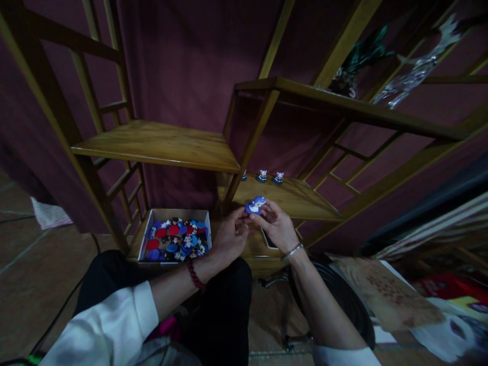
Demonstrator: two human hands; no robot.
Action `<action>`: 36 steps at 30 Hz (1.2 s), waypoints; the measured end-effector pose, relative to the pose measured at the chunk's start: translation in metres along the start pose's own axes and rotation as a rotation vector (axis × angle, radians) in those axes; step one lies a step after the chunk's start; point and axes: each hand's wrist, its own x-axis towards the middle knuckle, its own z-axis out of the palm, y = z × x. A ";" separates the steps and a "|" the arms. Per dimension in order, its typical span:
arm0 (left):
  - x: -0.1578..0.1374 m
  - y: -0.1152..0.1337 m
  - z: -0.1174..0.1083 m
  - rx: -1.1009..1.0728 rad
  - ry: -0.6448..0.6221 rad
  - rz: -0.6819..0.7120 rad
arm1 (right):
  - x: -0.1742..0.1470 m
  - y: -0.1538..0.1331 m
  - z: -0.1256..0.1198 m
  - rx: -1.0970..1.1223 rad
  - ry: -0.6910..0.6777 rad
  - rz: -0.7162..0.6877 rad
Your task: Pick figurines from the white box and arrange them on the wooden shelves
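A small purple-and-white figurine (255, 204) on a round purple base is held up in front of the lower right shelf. My right hand (280, 226) pinches it from the right, thumb in front. The fingers of my left hand (232, 231) are curled closed at the left edge of its base. On the shelf (312, 201) behind stand small white-and-dark figurines, two whole ones (262, 176) and one partly hidden by the post. Below left, an open white box (208, 223) contains many figurines and red, blue and purple round bases.
A wooden shelf board (160, 145) sits above the box, with an upright post (249, 147) beside it. A phone-like object (269, 241) lies under my right hand. A black round stool (343, 305) stands at right.
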 end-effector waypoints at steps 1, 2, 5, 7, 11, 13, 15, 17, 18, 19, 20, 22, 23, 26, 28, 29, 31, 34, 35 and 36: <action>0.001 -0.001 0.000 0.091 0.005 0.049 | 0.004 0.001 0.000 0.008 -0.005 -0.006; 0.003 -0.001 0.001 0.186 0.014 0.096 | 0.008 0.002 0.000 0.017 -0.009 -0.008; 0.006 -0.001 0.002 0.427 0.031 0.214 | 0.021 0.007 0.000 0.040 -0.020 0.006; 0.008 -0.001 0.003 0.537 0.020 0.255 | 0.029 0.011 0.001 0.039 -0.022 0.016; 0.015 -0.002 0.003 0.730 -0.021 0.259 | 0.042 0.018 0.001 0.025 -0.004 0.038; 0.019 -0.002 0.002 0.809 -0.042 0.261 | 0.047 0.020 0.002 0.021 -0.007 0.045; 0.024 -0.001 0.002 0.877 -0.060 0.272 | 0.052 0.021 0.003 0.016 -0.013 0.050; 0.028 0.001 0.002 0.941 -0.088 0.287 | 0.057 0.023 0.004 0.003 -0.011 0.056; 0.030 0.001 0.003 0.969 -0.105 0.292 | 0.060 0.023 0.004 -0.007 -0.008 0.059; 0.033 0.001 0.003 0.994 -0.117 0.289 | 0.062 0.024 0.005 -0.018 -0.004 0.060; 0.035 0.001 0.004 1.016 -0.125 0.279 | 0.065 0.024 0.005 -0.029 -0.002 0.060; 0.039 -0.001 0.005 1.049 -0.129 0.246 | 0.070 0.026 0.005 -0.051 -0.006 0.057; 0.041 -0.002 0.005 1.062 -0.132 0.234 | 0.072 0.027 0.004 -0.061 -0.011 0.055; 0.046 -0.003 0.007 1.098 -0.145 0.229 | 0.080 0.030 0.002 -0.111 -0.032 0.053; 0.050 -0.001 0.009 1.117 -0.127 0.225 | 0.085 0.033 0.001 -0.159 -0.034 0.054; 0.051 0.000 0.010 1.123 -0.115 0.218 | 0.087 0.034 0.001 -0.181 -0.032 0.055; 0.054 0.003 0.012 1.128 -0.102 0.191 | 0.091 0.035 0.000 -0.214 -0.023 0.056; 0.058 0.006 0.016 1.117 -0.094 0.123 | 0.095 0.036 -0.001 -0.246 -0.021 0.060; 0.059 0.006 0.017 1.111 -0.089 0.100 | 0.097 0.037 -0.001 -0.255 -0.021 0.062; 0.061 0.006 0.018 1.103 -0.084 0.082 | 0.098 0.037 -0.002 -0.263 -0.023 0.063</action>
